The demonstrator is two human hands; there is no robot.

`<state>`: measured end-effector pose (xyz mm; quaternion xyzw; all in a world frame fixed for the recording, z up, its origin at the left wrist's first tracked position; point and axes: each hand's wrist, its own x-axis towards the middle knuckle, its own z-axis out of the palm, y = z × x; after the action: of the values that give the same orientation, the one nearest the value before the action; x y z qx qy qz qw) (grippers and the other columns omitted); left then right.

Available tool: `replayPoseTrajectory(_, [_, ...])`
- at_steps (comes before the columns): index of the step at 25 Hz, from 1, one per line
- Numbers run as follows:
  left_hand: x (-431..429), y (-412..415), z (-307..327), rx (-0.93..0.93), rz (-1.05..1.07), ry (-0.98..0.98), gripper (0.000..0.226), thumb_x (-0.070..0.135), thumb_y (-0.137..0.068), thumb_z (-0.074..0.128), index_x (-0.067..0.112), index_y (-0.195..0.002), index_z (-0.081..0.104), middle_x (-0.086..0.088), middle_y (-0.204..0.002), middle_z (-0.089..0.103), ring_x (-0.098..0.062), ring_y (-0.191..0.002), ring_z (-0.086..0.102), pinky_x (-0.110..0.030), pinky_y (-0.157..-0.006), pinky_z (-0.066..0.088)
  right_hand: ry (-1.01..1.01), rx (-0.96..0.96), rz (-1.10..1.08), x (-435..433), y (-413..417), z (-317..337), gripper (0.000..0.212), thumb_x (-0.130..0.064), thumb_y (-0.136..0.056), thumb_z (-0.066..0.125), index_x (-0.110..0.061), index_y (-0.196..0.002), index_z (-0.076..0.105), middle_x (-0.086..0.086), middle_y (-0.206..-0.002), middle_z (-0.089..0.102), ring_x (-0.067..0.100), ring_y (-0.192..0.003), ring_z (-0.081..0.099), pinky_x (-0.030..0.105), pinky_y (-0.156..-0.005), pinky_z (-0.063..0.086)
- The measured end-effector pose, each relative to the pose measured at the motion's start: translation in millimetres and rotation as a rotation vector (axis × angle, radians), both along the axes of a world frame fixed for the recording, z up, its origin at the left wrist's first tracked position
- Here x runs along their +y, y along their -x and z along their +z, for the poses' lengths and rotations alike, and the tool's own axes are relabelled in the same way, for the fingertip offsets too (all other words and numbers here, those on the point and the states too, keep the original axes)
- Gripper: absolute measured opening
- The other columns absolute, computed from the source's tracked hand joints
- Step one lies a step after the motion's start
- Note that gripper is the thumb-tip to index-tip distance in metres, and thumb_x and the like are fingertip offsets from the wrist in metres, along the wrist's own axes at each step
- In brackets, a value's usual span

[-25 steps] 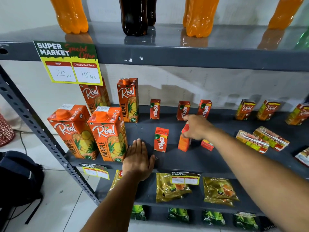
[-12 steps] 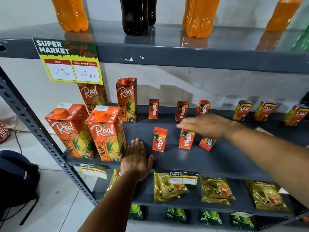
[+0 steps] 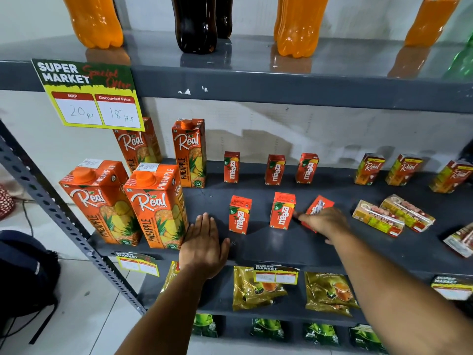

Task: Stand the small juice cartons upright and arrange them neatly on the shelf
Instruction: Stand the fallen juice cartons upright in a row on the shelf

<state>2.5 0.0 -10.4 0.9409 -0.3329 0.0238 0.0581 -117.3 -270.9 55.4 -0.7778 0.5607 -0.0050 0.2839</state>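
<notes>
- Small juice cartons stood and lay across the middle shelf (image 3: 320,252) of a grey metal rack.
- Three red Maaza cartons stood upright in the back row (image 3: 274,169), spaced apart near the wall.
- In front of them, two more Maaza cartons stood upright: the left front carton (image 3: 239,215) and the middle front carton (image 3: 282,210).
- Just right of these, a tilted Maaza carton (image 3: 318,206) leaned at an angle, its lower part hidden behind the right hand (image 3: 323,222).
- That right hand reached over the shelf with its fingers curled round the tilted carton; its fingertips came close to the middle front carton, though whether they touched could not be told.
- The left hand (image 3: 203,248) lay flat on the front of the shelf, palm down, fingers straight and close together, just beside the large pineapple cartons (image 3: 156,206).
- Farther right, three small Real cartons (image 3: 403,170) stood upright at the back.
- Nearer the front, two fallen Real cartons (image 3: 393,217) lay on their sides, touching each other, well apart from the Maaza group.
- Another carton (image 3: 460,240) lay at the right edge, partly cut off.
- A price tag (image 3: 89,94) hung from the upper shelf, and gold pouches (image 3: 258,288) lay on the shelf below.
</notes>
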Motion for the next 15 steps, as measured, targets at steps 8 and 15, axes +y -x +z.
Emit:
replayPoseTrajectory(8, [-1.4, 1.1, 0.5, 0.004, 0.006, 0.013, 0.095, 0.06, -0.079, -0.007, 0.003, -0.152, 0.016, -0.017, -0.162, 0.015, -0.03, -0.15, 0.014, -0.039, -0.12, 0.011, 0.342, 0.157, 0.359, -29.4, 25.4, 35.4, 0.064, -0.027, -0.066, 0.078, -0.008, -0.124, 0.057, 0.014, -0.124, 0.058, 0.033, -0.109, 0.059, 0.035, -0.084, 0.051])
replayPoseTrajectory(15, [-0.9, 0.6, -0.1, 0.015, 0.007, -0.002, 0.096, 0.061, -0.078, -0.008, 0.003, -0.152, 0.014, -0.017, -0.162, 0.014, -0.03, -0.15, 0.013, -0.04, -0.121, 0.012, 0.759, 0.433, 1.17, -46.4, 30.0, 89.3, 0.036, -0.049, -0.089, 0.034, -0.026, -0.113, 0.05, 0.001, -0.118, 0.055, 0.025, -0.111, 0.054, 0.037, -0.087, 0.045])
